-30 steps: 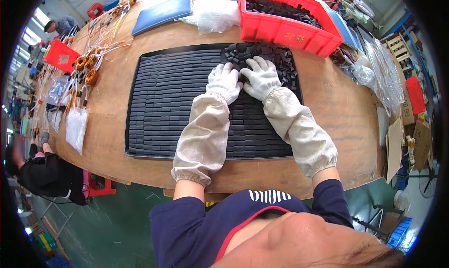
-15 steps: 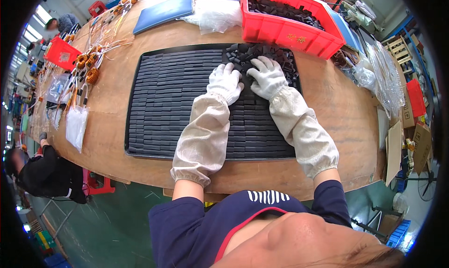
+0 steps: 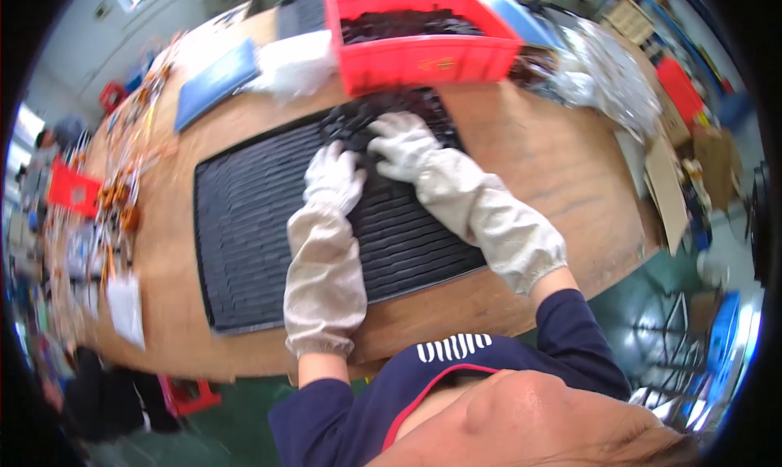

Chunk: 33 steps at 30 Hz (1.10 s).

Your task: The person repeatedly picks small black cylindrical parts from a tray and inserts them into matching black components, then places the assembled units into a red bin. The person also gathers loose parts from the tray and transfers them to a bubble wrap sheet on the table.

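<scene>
A black rectangular tray (image 3: 204, 276) lies tilted on the table before me, filled with rows of short black strip-like pieces (image 3: 252, 219). Loose black pieces (image 3: 349, 125) are heaped at its far right part. Both my hands wear white gloves and pale sleeve covers. My left hand (image 3: 332, 178) rests over the rows near the heap, fingers stretched forward and thumb apart. Beside it, my right hand (image 3: 403, 147) reaches to the heap with fingers spread and slightly bent. Blur hides whether any piece is under the fingertips.
Behind the tray stands a red bin (image 3: 423, 64) of black pieces. A blue folder (image 3: 218, 84) and a clear plastic bag (image 3: 297, 64) lie left of it. Copper-coloured coils with wires (image 3: 129, 216) line the table's left side. Clear plastic wrapping (image 3: 607, 76) lies at right. A person (image 3: 114, 402) sits at lower left.
The view has turned and blurred, so the tray looks tilted and shifted left. Both hands stay at the heap; their own movement is hard to separate from the camera's.
</scene>
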Tool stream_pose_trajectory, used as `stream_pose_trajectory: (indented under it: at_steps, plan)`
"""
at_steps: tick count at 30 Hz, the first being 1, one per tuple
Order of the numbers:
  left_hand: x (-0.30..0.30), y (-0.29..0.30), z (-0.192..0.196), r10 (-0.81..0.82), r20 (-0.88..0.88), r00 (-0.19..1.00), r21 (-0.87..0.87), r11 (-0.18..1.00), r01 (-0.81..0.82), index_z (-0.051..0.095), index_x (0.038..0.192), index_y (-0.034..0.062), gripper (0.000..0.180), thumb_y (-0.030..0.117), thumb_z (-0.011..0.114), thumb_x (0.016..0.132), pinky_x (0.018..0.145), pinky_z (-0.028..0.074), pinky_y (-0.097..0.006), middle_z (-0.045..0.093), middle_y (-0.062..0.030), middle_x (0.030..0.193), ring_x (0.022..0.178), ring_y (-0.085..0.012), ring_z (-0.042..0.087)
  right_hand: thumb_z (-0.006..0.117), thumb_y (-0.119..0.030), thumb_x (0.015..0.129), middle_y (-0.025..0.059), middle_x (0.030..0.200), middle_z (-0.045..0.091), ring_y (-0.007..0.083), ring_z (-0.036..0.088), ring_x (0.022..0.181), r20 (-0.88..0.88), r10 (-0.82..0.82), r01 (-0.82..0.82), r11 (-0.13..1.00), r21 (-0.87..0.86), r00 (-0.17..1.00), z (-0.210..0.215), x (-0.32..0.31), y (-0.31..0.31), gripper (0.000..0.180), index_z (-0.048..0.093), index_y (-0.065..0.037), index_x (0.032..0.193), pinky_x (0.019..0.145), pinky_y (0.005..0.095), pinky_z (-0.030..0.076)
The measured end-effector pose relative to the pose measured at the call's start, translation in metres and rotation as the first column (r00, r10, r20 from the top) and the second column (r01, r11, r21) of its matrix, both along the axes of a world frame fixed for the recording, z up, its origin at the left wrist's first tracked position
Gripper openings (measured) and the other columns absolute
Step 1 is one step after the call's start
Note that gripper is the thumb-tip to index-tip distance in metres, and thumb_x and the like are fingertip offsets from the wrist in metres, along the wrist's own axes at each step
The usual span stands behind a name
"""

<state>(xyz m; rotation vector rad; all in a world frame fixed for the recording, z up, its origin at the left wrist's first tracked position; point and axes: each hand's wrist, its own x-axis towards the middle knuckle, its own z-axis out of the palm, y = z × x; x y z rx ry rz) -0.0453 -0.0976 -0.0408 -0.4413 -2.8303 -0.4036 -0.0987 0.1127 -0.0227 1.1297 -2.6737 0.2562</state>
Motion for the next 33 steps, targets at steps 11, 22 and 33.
stream_pose_trajectory:
  at_steps: [11, 22, 33]
  plan:
    - [-0.002, 0.001, 0.002, 0.009, 0.023, 1.0, -0.012, 1.0, -0.009, 0.07, 0.115, 0.0116, 0.035, 0.035, 0.069, 0.089, 0.114, 0.039, -0.049, 0.056, -0.0235, 0.142, 0.133, -0.0427, 0.049, 0.079, -0.029, 0.073, 0.0094, 0.136, 0.061, 0.0332, 0.049, 0.136, -0.142, -0.018, 0.01, 0.998, -0.055, 0.99, -0.012, 0.007, -0.001, 0.031, 0.074, -0.018, 0.102, 0.11, 0.0546, 0.04]
    - [0.011, 0.032, 0.035, -0.292, 0.039, 0.956, 0.235, 0.932, 0.276, 0.076, 0.106, 0.0102, 0.02, 0.023, 0.071, 0.091, 0.092, 0.053, -0.045, 0.073, -0.011, 0.103, 0.104, -0.0338, 0.065, 0.074, -0.022, 0.082, 0.0083, 0.121, 0.069, 0.0319, 0.061, 0.121, 0.012, 0.003, 0.0, 0.967, -0.255, 1.0, 0.042, 0.009, 0.039, 0.025, 0.074, -0.013, 0.105, 0.105, 0.044, 0.049]
    - [0.011, 0.045, 0.022, -0.434, 0.091, 0.896, 0.114, 0.898, 0.424, 0.079, 0.1, 0.016, 0.022, 0.032, 0.067, 0.093, 0.087, 0.055, -0.043, 0.075, -0.0068, 0.095, 0.095, -0.0312, 0.068, 0.071, -0.026, 0.085, 0.0102, 0.111, 0.071, 0.036, 0.066, 0.107, 0.024, -0.188, 0.19, 0.974, -0.127, 0.982, 0.028, 0.03, 0.155, 0.021, 0.074, -0.017, 0.103, 0.094, 0.0469, 0.055]
